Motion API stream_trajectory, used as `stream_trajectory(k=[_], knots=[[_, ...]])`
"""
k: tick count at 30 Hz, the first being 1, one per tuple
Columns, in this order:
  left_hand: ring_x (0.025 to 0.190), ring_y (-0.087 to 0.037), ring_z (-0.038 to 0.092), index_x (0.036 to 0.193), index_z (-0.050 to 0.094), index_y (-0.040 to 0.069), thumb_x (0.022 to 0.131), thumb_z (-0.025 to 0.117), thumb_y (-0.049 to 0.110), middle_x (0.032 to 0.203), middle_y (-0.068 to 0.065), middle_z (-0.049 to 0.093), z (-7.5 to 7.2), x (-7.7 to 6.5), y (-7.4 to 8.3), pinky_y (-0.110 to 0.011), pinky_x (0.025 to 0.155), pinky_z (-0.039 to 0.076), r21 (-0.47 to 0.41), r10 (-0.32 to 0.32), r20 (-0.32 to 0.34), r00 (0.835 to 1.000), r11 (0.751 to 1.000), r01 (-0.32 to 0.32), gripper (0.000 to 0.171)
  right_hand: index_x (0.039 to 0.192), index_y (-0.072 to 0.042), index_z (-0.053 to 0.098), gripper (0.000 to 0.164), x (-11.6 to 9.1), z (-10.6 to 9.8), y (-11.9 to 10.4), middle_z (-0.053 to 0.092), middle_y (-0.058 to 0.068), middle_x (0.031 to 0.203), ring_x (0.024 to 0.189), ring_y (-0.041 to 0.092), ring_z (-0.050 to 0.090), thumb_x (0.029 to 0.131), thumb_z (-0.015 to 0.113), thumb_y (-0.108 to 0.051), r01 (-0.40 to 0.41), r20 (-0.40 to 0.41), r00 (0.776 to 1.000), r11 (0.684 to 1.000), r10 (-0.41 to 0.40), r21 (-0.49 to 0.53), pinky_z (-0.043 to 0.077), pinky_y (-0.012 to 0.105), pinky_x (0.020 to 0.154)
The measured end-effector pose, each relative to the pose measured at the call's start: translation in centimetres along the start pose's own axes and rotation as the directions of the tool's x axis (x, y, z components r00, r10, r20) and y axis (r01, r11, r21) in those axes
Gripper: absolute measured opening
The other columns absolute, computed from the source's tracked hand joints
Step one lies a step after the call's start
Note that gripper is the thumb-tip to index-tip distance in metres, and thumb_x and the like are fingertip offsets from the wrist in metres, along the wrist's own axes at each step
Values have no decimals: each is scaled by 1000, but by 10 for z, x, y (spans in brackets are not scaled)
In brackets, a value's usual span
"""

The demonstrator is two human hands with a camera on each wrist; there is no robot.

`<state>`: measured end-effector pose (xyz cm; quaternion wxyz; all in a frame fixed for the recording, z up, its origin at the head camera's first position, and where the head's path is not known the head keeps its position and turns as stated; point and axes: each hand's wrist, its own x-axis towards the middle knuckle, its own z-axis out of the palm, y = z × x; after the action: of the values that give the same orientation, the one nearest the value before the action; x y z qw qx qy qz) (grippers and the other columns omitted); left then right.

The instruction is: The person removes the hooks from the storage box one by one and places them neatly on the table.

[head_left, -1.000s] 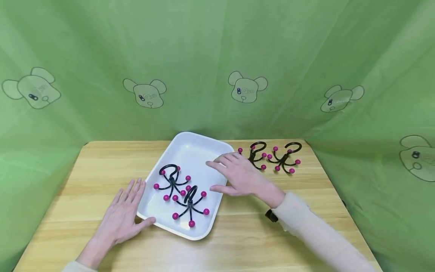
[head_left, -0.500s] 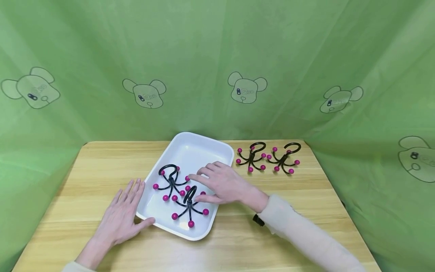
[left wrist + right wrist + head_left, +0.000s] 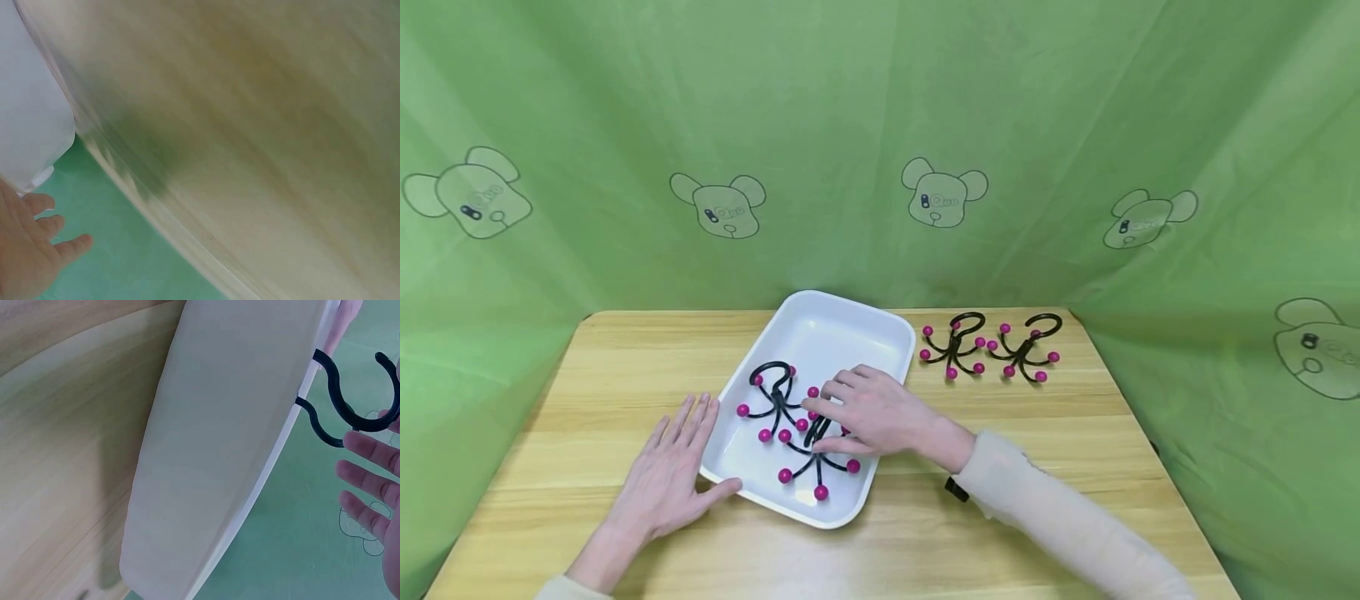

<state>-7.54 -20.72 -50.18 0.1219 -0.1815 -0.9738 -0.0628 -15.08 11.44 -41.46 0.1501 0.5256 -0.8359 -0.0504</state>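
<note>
The white tray (image 3: pixel 827 333) sits at a slant on the table (image 3: pixel 587 375), and two black hooks lie in it, each with pink balls on the ends of its legs. From where I stand, the first hook (image 3: pixel 778 400) is towards the tray's left side, its curl showing whole. The second hook (image 3: pixel 818 458) lies at the tray's near end, so close to the first that I can't tell whether their tips touch. Past the tray's near end there is only table; off its far right side lie a third hook (image 3: pixel 953 346) and a fourth hook (image 3: pixel 1022 354), just beside each other.

The right hand (image 3: pixel 876 412) reaches in over the tray's right edge, its thumb and forefinger parted about the second hook's curl, gripping nothing; whether they touch the curl I can't tell. The left hand (image 3: pixel 662 483) lies spread along the tray's left side, fingertips by the edge, thumb at the near corner, with nothing in its grip.
</note>
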Motion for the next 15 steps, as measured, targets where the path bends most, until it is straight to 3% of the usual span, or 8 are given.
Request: stream_trajectory(k=[15], knots=[[149, -35, 25, 155, 20, 7, 76, 54, 78, 163, -11, 20, -1, 0, 0, -56, 114, 31, -3, 3, -3, 1000, 1000, -3, 112, 119, -28, 62, 50, 4, 6, 0, 67, -7, 102, 93, 13, 63, 97, 34, -63, 3, -39, 999, 1000, -3, -11, 53, 29, 84]])
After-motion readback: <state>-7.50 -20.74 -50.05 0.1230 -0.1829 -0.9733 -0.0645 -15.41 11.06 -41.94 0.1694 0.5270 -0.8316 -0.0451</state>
